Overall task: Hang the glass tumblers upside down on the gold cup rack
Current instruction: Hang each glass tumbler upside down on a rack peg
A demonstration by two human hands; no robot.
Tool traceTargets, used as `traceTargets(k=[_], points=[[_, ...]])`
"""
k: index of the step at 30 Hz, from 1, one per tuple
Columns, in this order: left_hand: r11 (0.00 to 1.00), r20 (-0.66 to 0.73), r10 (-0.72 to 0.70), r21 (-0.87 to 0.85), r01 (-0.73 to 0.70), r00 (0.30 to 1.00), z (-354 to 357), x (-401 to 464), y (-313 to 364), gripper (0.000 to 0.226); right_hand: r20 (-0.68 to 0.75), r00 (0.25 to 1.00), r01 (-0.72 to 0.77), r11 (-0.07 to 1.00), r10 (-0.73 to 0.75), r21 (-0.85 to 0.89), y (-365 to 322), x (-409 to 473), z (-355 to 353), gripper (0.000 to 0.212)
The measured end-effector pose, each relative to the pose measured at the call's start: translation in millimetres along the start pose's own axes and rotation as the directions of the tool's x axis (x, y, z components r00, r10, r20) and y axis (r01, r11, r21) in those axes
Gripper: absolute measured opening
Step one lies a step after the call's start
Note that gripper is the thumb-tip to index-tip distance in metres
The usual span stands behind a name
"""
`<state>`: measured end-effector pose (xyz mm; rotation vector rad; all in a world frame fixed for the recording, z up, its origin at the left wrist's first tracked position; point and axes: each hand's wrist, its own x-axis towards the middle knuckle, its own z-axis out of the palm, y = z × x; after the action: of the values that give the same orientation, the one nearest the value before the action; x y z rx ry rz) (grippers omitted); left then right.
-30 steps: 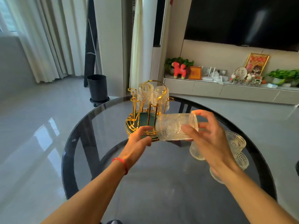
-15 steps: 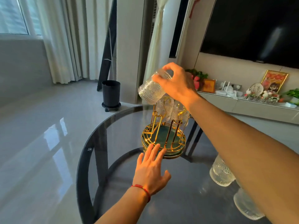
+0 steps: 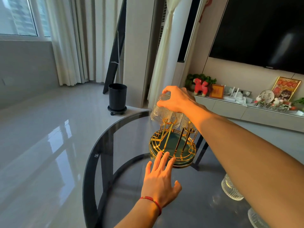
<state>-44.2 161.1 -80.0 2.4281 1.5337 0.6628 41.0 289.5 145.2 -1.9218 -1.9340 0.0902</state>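
Observation:
The gold cup rack [image 3: 172, 146] with a green base stands on the round glass table [image 3: 125, 191]. My right hand [image 3: 176, 99] grips an embossed glass tumbler [image 3: 158, 112] by its base, mouth down, over a gold prong on the rack's left side. Other tumblers [image 3: 186, 124] hang upside down on the rack behind it, partly hidden by my wrist. My left hand [image 3: 160, 180] lies flat and open on the table, fingertips touching the rack's base rim. Two more tumblers [image 3: 231, 189] [image 3: 256, 219] stand on the table at the right, partly hidden under my right forearm.
A black bin [image 3: 117, 98] on wheels stands on the floor beyond the table. A low TV cabinet [image 3: 246, 111] with ornaments runs along the right wall under a dark screen. The table's black rim [image 3: 87, 178] curves close on the left.
My right hand has lowered the tumbler from tilted above the rack to mouth-down over a prong. My left hand has slid forward to the rack's base.

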Motion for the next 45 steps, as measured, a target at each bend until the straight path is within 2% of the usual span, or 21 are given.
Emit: traceTargets(k=[4,12,18,20,22,24,26,29,31,34,36,39,41,43,45], points=[[1.000,-0.008,-0.003,0.001,0.003,1.000,0,0,0,0.078,0.110,0.994,0.023,0.990,-0.008,-0.140,3,0,10,0.058],[1.000,-0.017,-0.010,0.010,0.010,1.000,3,1,1,0.078,0.160,0.987,0.050,0.946,0.002,-0.319,1,2,18,0.065],[0.999,-0.021,-0.024,0.021,0.024,0.999,-1,2,1,0.082,0.222,0.974,0.120,0.944,-0.052,-0.307,7,-5,11,0.054],[0.999,-0.006,-0.018,0.030,0.019,1.000,-5,2,6,0.084,0.154,0.985,0.128,0.944,-0.084,-0.303,21,-20,8,0.053],[0.998,0.008,-0.022,0.059,0.022,1.000,-8,1,12,0.085,-0.015,0.985,0.165,0.957,-0.173,-0.238,36,-47,8,0.052],[0.997,-0.016,-0.044,0.070,0.045,0.999,-15,4,16,0.086,-0.193,0.950,0.225,0.966,-0.247,-0.129,45,-82,11,0.051],[0.997,-0.043,-0.035,0.073,0.038,0.998,-21,5,19,0.087,-0.291,0.920,0.261,0.964,-0.263,-0.045,59,-121,14,0.049],[0.998,-0.046,0.054,0.018,-0.053,0.997,-25,1,39,0.087,-0.277,0.951,0.148,0.989,-0.135,0.025,94,-186,15,0.042],[0.989,-0.044,0.108,-0.092,-0.112,0.993,-25,-3,52,0.085,-0.276,0.959,0.075,0.997,-0.066,0.021,115,-226,14,0.038],[0.946,-0.013,0.167,-0.280,-0.164,0.986,-25,-11,70,0.079,-0.336,0.942,-0.021,0.999,0.012,-0.024,148,-270,4,0.038],[0.919,0.003,0.198,-0.349,-0.184,0.980,-28,-17,81,0.075,-0.381,0.914,-0.148,0.989,0.139,0.008,170,-286,-9,0.041],[0.887,0.006,0.214,-0.420,-0.192,0.977,-33,-25,95,0.072,-0.359,0.837,-0.377,0.911,0.413,0.169,194,-302,-21,0.063],[0.871,0.023,0.211,-0.458,-0.178,0.977,-37,-30,104,0.071,-0.246,0.808,-0.467,0.837,0.535,0.286,203,-311,-18,0.088],[0.862,0.056,0.203,-0.483,-0.151,0.978,-40,-33,109,0.071,-0.160,0.810,-0.471,0.788,0.564,0.396,212,-318,-12,0.103],[0.850,0.080,0.189,-0.512,-0.123,0.979,-40,-35,114,0.069,-0.148,0.813,-0.450,0.769,0.563,0.455,221,-323,-9,0.104]])
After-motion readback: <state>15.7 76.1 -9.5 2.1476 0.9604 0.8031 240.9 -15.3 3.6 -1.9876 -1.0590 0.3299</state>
